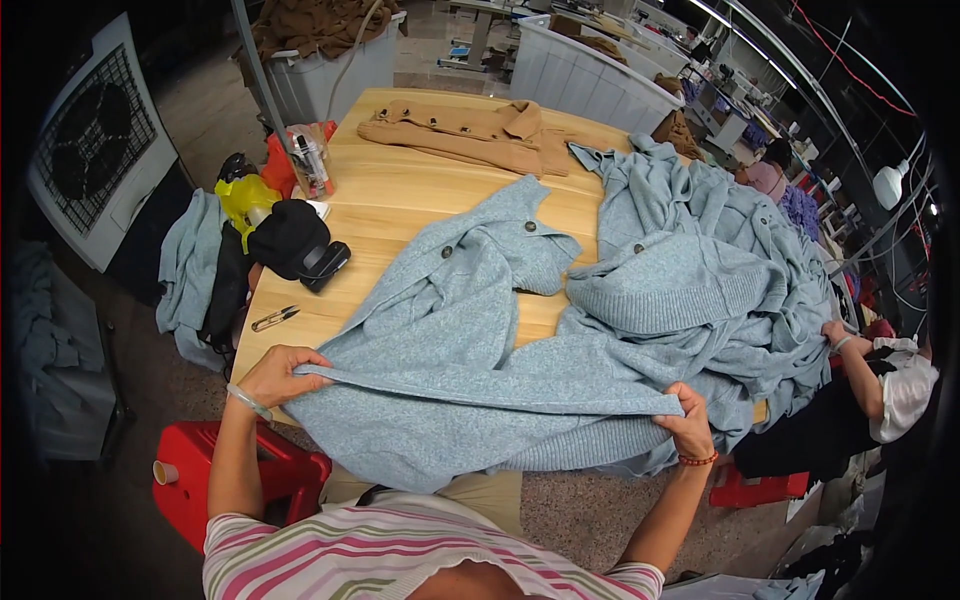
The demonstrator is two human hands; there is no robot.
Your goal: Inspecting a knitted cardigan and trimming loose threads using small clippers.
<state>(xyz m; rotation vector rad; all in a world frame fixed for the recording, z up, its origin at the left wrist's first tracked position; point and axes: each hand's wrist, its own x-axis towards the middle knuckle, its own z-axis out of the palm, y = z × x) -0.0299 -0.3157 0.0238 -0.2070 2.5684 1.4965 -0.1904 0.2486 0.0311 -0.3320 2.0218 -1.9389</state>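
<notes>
A light blue knitted cardigan (440, 300) with dark buttons lies over the near part of the wooden table (375, 225), its lower part hanging past the front edge. My left hand (280, 380) pinches one end of a long folded edge of the knit. At the other end of that edge, my right hand (688, 422) grips it between thumb and fingers. The strip between them is drawn out nearly straight. Beneath it, a ribbed band of knit shows near my right hand.
Heaped blue knitwear (700, 260) covers the table's right side, where a co-worker's hand (836, 332) touches it. A brown cardigan (470, 130) lies at the far edge. Thread snips (275, 318), a black cap (288, 238) and a spray can (315, 165) are on the left. A red stool (205, 470) stands below.
</notes>
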